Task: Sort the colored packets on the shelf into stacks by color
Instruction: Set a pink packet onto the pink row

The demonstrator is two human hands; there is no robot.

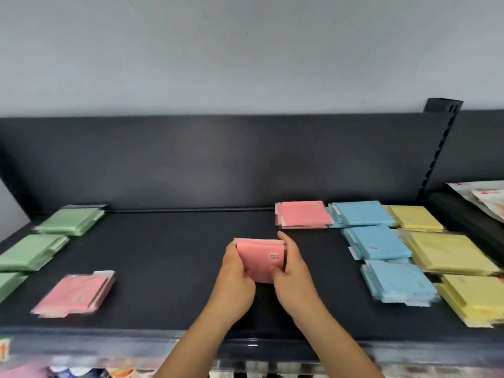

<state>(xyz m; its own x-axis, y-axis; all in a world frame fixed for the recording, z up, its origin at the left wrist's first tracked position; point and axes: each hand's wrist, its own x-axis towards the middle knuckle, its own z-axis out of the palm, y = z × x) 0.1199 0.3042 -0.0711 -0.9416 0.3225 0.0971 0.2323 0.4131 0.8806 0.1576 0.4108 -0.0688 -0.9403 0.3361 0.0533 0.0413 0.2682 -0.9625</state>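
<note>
A small stack of pink packets (260, 259) is held above the middle of the dark shelf (174, 257), my left hand (236, 279) gripping its left edge and my right hand (291, 276) its right edge. Another pink stack (75, 294) lies at the front left, and a third pink stack (304, 214) sits at the back right. Green stacks (69, 221) (30, 252) line the left side. Blue stacks (360, 214) (379, 242) (398, 282) and yellow stacks (416, 218) (450, 253) (474, 298) fill the right side.
A dark back panel (218, 159) closes the shelf behind. A slotted upright post (439, 148) stands at the right, with white bagged goods (485, 200) beyond it. Below the shelf's front lip (245, 347) are blurred colourful products.
</note>
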